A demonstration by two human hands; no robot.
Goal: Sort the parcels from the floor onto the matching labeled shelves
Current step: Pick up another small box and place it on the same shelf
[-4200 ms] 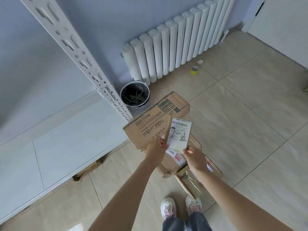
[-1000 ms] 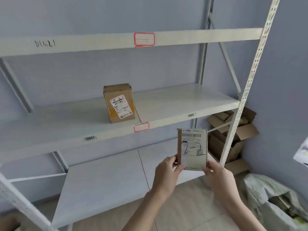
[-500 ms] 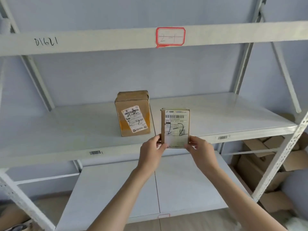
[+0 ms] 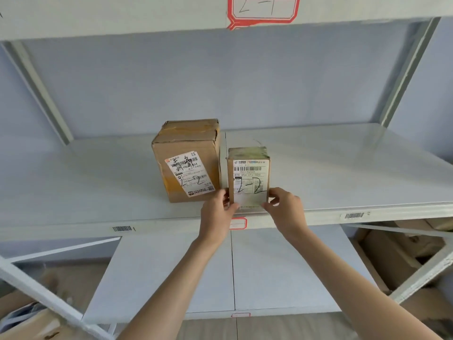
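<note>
light: bright, even, soft shadows | focus: mostly sharp (label print slightly soft) | edges: wide-angle bowing

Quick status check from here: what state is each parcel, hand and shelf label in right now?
Small parcel: upright on the middle shelf, marked 2-2, label facing out.
Large parcel: upright on the same shelf, close to the left of the small one, marked 2-2.
Left hand: pinching the small parcel's lower left edge.
Right hand: pinching its lower right edge.
Upper shelf label: reads 2-1.
</note>
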